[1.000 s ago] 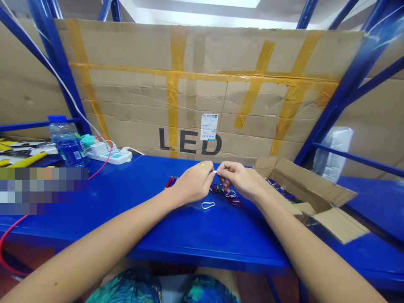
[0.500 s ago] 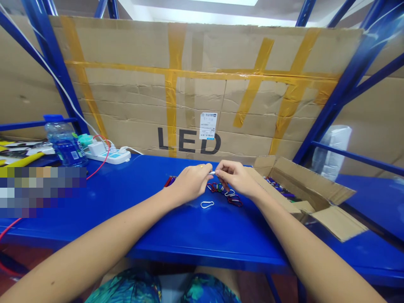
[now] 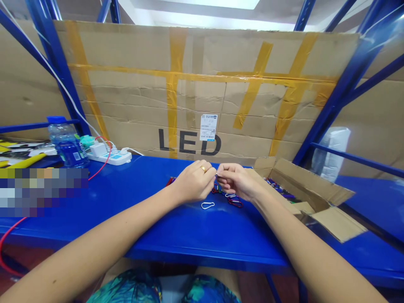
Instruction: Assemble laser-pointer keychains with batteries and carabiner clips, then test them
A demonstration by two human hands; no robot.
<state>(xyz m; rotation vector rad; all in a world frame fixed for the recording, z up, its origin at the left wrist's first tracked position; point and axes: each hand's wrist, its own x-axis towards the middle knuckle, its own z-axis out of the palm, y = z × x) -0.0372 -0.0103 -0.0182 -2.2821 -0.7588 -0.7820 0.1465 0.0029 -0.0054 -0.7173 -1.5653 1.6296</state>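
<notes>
A tiny shiny piece [image 3: 216,173] is pinched at the centre of the frame, mostly covered by fingertips, so what it is cannot be told for sure. Both the left hand [image 3: 195,182] and the right hand [image 3: 235,181] are closed on it, close together, seemingly so that it is steadied from two sides. Just below, a silver carabiner [image 3: 208,203] is laid singly; a dark red carabiner [image 3: 235,204] lies to its right. At right, an open box [image 3: 311,181] is placed, apparently for easy reach.
</notes>
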